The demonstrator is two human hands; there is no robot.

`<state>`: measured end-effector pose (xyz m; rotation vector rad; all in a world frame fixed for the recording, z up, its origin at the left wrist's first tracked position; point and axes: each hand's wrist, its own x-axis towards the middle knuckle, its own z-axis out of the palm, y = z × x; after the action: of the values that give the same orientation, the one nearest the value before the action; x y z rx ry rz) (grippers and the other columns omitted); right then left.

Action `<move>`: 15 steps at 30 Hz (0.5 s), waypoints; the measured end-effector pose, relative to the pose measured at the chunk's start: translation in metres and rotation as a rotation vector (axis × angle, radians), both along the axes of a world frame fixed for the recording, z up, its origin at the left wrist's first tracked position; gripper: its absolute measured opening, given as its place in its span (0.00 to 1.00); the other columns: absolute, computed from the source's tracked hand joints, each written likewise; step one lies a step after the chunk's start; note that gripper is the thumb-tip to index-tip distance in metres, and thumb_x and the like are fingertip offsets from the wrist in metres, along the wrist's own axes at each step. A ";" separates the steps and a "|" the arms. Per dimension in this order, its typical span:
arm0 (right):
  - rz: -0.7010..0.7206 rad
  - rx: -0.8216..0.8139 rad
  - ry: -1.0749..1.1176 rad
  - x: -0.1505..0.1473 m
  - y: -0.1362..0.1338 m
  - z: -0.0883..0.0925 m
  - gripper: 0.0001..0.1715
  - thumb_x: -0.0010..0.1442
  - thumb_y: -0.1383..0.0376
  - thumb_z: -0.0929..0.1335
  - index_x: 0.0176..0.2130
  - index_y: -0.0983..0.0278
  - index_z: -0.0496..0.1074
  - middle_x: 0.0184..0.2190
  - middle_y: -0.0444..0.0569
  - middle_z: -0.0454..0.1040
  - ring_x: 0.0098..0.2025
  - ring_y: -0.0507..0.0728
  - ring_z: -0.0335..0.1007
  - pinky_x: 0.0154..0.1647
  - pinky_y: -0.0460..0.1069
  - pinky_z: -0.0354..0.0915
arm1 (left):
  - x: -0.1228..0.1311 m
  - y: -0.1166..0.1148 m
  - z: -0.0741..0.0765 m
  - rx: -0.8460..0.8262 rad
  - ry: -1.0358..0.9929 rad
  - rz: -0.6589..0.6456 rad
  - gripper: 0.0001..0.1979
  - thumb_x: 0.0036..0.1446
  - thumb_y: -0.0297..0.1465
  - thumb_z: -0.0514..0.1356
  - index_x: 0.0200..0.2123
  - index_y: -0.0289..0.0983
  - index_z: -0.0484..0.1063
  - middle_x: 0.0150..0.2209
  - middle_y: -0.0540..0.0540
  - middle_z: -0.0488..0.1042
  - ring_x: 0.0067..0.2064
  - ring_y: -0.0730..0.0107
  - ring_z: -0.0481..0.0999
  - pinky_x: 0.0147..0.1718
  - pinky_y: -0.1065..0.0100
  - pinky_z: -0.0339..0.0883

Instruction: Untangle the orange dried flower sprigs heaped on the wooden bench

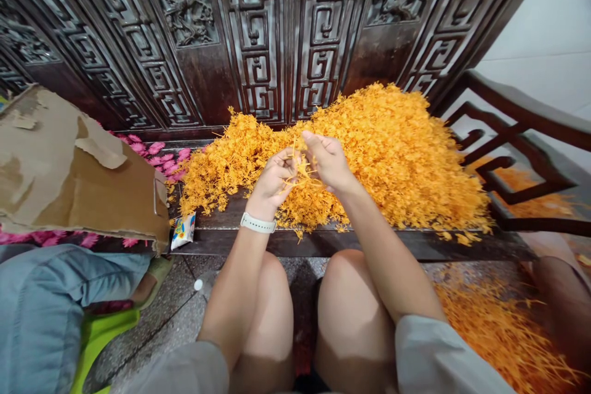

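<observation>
My left hand (277, 180) has its fingers curled round a few thin orange artificial flower pieces (302, 169). Close against it on the right, my right hand (329, 161) pinches at the same pieces with thumb and forefinger. Both hands hang just above the front of a large heap of orange artificial flowers (392, 154), which lies on a dark wooden bench (258, 240). The exact tips of the pinched stems are partly hidden by my fingers.
On the left stands a torn cardboard box (92, 178) beside pink flowers (164, 160) and a small white packet (183, 231). A person's jeans-clad leg (41, 301) is at lower left. Orange stems (503, 332) lie below right. Carved panels (286, 37) rise behind.
</observation>
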<state>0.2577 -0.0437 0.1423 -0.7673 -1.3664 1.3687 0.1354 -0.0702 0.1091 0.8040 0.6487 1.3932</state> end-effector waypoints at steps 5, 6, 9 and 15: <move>0.035 -0.104 0.086 0.006 0.002 0.006 0.40 0.58 0.31 0.70 0.23 0.57 0.53 0.12 0.35 0.50 0.13 0.47 0.42 0.13 0.47 0.41 | -0.006 -0.003 0.002 0.039 -0.054 -0.046 0.14 0.38 0.23 0.65 0.29 0.39 0.65 0.28 0.50 0.64 0.26 0.75 0.64 0.24 0.70 0.56; 0.055 -0.124 0.097 0.009 0.003 0.008 0.40 0.59 0.31 0.69 0.23 0.57 0.52 0.12 0.35 0.48 0.14 0.47 0.39 0.13 0.48 0.39 | -0.008 -0.004 0.003 0.055 -0.107 -0.082 0.15 0.38 0.24 0.65 0.29 0.39 0.63 0.27 0.50 0.62 0.26 0.75 0.64 0.24 0.71 0.55; 0.037 -0.131 0.128 0.021 0.011 0.008 0.39 0.61 0.32 0.67 0.24 0.56 0.50 0.13 0.34 0.44 0.14 0.48 0.34 0.13 0.49 0.37 | -0.009 -0.010 0.012 0.042 -0.222 -0.101 0.14 0.41 0.25 0.65 0.29 0.40 0.62 0.26 0.50 0.58 0.28 0.73 0.65 0.25 0.70 0.58; -0.510 0.195 -0.194 0.052 0.050 -0.031 0.30 0.66 0.39 0.67 0.28 0.58 0.60 0.23 0.41 0.60 0.23 0.51 0.56 0.24 0.49 0.59 | -0.002 -0.013 0.024 -0.171 -0.294 0.041 0.07 0.59 0.21 0.59 0.34 0.40 0.68 0.35 0.49 0.72 0.32 0.74 0.71 0.31 0.69 0.65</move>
<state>0.3097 0.0060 0.1113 -1.0483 -1.3098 0.7675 0.1332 -0.0830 0.1328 0.4410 0.5476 1.4372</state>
